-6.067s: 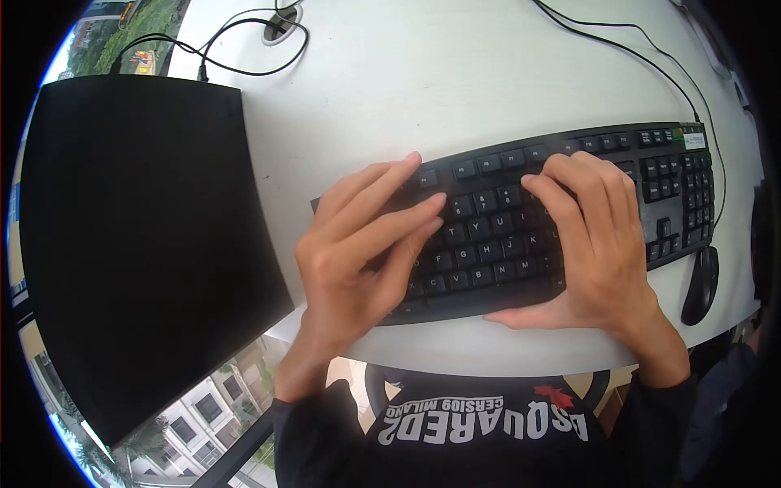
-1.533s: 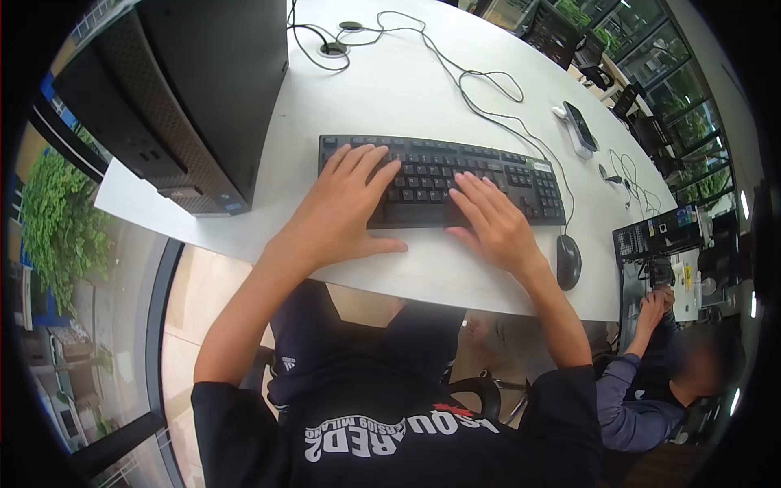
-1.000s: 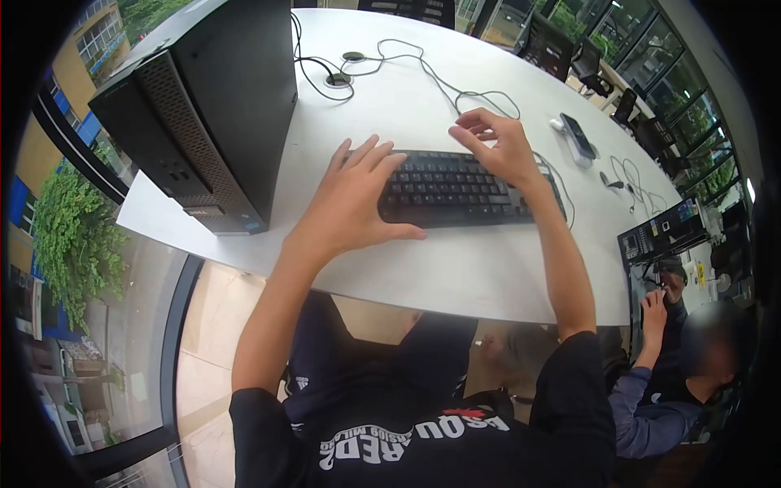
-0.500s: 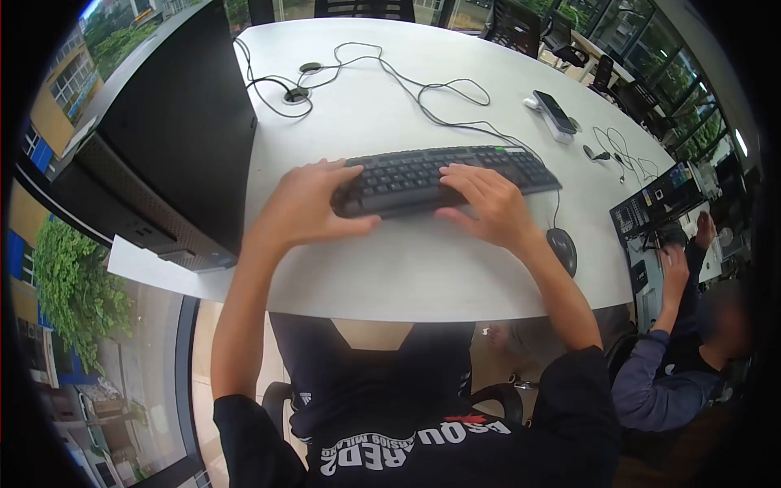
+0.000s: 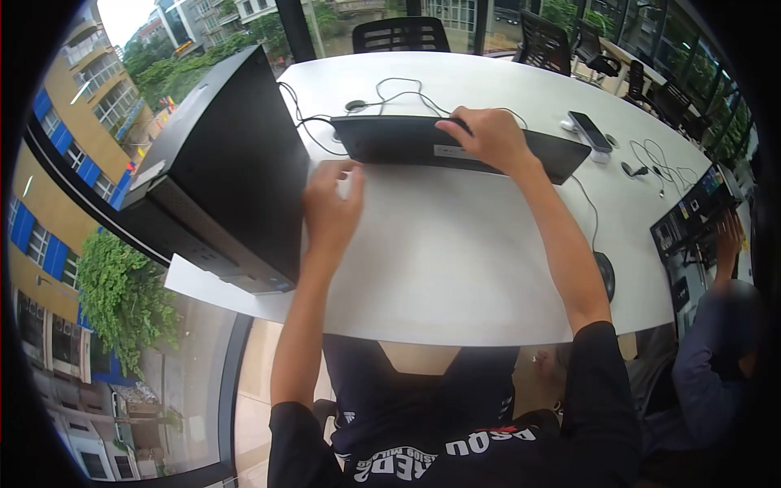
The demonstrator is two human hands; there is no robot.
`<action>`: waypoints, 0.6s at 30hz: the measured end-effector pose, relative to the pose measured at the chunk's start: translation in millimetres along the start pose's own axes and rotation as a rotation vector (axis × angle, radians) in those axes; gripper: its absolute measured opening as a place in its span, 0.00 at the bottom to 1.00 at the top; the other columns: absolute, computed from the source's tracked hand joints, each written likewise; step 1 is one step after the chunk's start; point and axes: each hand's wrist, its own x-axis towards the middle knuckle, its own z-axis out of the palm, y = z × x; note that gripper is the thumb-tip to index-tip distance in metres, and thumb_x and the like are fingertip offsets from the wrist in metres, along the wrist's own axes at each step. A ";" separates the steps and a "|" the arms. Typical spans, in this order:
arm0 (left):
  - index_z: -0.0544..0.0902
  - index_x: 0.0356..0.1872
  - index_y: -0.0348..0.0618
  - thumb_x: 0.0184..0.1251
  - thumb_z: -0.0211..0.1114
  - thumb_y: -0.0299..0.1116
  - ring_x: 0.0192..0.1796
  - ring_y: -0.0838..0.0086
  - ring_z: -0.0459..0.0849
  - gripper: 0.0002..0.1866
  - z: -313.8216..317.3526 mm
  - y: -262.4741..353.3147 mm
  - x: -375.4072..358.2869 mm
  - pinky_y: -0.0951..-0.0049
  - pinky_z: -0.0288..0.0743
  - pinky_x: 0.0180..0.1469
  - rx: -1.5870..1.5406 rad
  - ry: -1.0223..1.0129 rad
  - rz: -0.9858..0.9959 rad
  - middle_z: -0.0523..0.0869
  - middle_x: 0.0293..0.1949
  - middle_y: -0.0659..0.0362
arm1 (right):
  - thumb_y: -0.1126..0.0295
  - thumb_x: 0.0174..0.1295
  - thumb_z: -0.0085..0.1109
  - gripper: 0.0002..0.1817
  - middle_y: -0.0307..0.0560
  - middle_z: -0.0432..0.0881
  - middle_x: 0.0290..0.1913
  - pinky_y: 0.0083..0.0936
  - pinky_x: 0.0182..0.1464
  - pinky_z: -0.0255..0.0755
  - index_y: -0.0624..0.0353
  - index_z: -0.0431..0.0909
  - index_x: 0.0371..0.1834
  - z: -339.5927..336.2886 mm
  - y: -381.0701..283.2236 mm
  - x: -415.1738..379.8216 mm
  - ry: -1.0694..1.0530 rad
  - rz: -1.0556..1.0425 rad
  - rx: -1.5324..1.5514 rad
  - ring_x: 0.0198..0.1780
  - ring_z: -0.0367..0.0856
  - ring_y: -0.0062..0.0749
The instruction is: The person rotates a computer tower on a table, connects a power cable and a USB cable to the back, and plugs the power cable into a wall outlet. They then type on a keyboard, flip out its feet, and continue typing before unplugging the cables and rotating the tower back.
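Observation:
The black keyboard (image 5: 390, 142) stands tipped up on its long edge on the white table (image 5: 439, 260), its underside and a white label facing me. My right hand (image 5: 498, 140) is closed over its upper edge, right of the middle, thumb on the underside. Just below the keyboard's left end is my left hand (image 5: 332, 203), fingers loosely curled with the thumb apart and nothing between them. The keys face away and are hidden.
A black computer tower (image 5: 252, 171) stands close by my left hand. On the right lie a black mouse (image 5: 604, 276) and a phone (image 5: 589, 130) on a white box. Cables (image 5: 403, 93) run behind the keyboard. A person's sleeve (image 5: 700, 350) shows at far right.
The keyboard lay flat under both hands; now it is tipped up, underside toward me. My right hand has taken its upper edge, while the left has come off it. The view has shifted too.

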 end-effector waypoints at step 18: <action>0.86 0.55 0.33 0.69 0.67 0.27 0.60 0.53 0.82 0.15 55.6 -37.4 -0.7 0.53 0.75 0.65 0.331 -0.363 0.040 0.86 0.57 0.47 | 0.29 0.64 0.68 0.35 0.38 0.82 0.18 0.30 0.32 0.74 0.53 0.93 0.28 21.2 44.1 27.9 -0.038 0.234 0.056 0.22 0.79 0.30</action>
